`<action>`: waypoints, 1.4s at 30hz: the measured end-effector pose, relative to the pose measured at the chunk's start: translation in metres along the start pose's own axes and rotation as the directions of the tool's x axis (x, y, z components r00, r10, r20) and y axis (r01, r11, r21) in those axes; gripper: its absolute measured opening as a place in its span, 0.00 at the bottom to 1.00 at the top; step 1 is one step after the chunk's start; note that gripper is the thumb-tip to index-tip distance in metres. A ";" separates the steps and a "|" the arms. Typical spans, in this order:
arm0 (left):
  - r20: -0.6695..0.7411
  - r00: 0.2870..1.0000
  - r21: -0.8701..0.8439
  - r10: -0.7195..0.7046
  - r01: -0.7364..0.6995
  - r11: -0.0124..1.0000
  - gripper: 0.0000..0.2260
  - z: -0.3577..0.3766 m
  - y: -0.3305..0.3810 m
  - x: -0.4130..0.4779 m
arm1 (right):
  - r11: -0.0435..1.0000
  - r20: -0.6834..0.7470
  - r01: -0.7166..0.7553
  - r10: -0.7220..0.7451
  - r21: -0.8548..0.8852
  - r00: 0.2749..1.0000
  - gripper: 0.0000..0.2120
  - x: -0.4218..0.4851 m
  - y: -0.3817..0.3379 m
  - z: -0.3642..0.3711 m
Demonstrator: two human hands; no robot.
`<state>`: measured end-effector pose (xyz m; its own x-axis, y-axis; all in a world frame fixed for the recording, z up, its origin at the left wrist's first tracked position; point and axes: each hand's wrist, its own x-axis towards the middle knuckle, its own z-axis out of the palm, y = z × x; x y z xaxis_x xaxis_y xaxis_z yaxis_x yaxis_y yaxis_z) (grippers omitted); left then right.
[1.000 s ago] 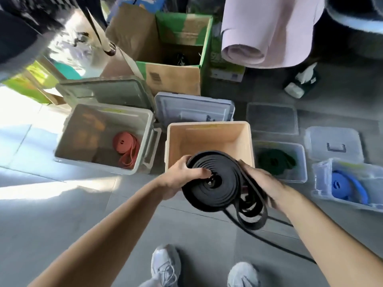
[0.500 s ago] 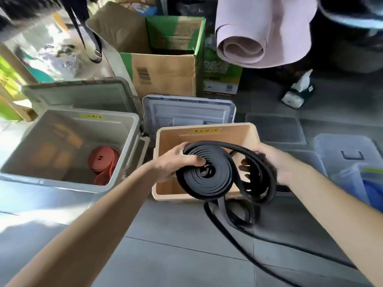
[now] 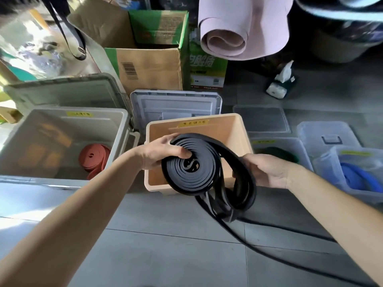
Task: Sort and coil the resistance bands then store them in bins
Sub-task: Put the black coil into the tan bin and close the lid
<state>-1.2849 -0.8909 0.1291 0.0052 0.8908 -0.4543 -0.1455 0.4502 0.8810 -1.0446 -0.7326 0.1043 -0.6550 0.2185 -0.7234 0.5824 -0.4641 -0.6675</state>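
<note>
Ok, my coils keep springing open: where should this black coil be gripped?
Pinch the black coil across its turns from the left edge, thumb on the flat face, as the left hand does. Its loose tail leaves rightward through the right hand.

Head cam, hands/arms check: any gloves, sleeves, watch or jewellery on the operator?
None visible. Left hand and right hand are ungloved, with no rings showing. Left forearm and right forearm are uncovered to the frame edge: no sleeve, watch, wristband, tape or markings in view.
</note>
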 end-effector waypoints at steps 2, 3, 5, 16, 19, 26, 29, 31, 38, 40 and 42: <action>0.018 1.000 0.036 -0.023 0.022 0.999 0.35 0.000 0.003 -0.003 | 0.917 -0.072 -0.043 0.016 -0.397 0.997 0.13 -0.001 0.001 0.011; 0.028 0.999 0.061 -0.038 0.036 0.998 0.35 0.000 0.005 -0.004 | 0.830 -0.118 -0.010 -0.068 -0.558 0.991 0.14 0.000 0.000 0.016; 0.052 0.996 0.121 -0.070 0.063 0.991 0.36 0.001 0.007 -0.008 | 0.748 -0.147 0.166 -0.333 -0.643 0.931 0.12 0.000 -0.006 0.025; 0.065 0.997 0.117 -0.030 0.022 0.993 0.35 0.010 0.015 -0.020 | 0.992 0.195 0.093 -0.075 -0.088 0.978 0.39 -0.001 0.004 0.043; 0.058 0.997 0.131 -0.049 0.041 0.991 0.38 0.011 0.015 -0.016 | 0.990 0.200 0.141 -0.142 0.018 0.970 0.42 -0.002 0.009 0.038; -0.157 0.986 -0.054 0.046 -0.055 0.997 0.32 0.006 0.002 0.009 | 0.921 -0.038 0.356 -0.354 0.158 0.934 0.43 0.006 -0.009 0.051; -0.267 0.963 -0.103 0.037 -0.067 0.992 0.31 0.005 -0.002 0.028 | 0.917 -0.113 0.389 -0.378 0.094 0.919 0.35 0.025 -0.021 0.054; -0.338 0.941 -0.171 -0.005 -0.056 0.984 0.28 0.004 -0.006 0.042 | 0.919 -0.187 0.380 -0.357 0.108 0.915 0.30 0.046 -0.033 0.049; -0.392 0.894 -0.406 -0.217 0.044 0.913 0.19 -0.005 -0.048 0.088 | 0.983 -0.285 0.163 -0.134 0.081 0.949 0.30 0.133 -0.035 0.014; -0.375 0.867 -0.451 -0.330 0.141 0.881 0.23 -0.012 -0.065 0.100 | 0.994 -0.317 0.098 -0.082 0.037 0.945 0.33 0.157 -0.024 0.010; -0.357 0.826 -0.473 -0.436 0.242 0.847 0.26 -0.017 -0.080 0.109 | 0.998 -0.331 0.007 -0.028 -0.064 0.943 0.36 0.178 -0.013 0.006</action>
<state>-1.2898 -0.8302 0.0070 -0.2858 0.5177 -0.8064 -0.5904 0.5677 0.5737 -1.1717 -0.6924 -0.0149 -0.4744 0.5037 -0.7220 0.6072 -0.4065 -0.6827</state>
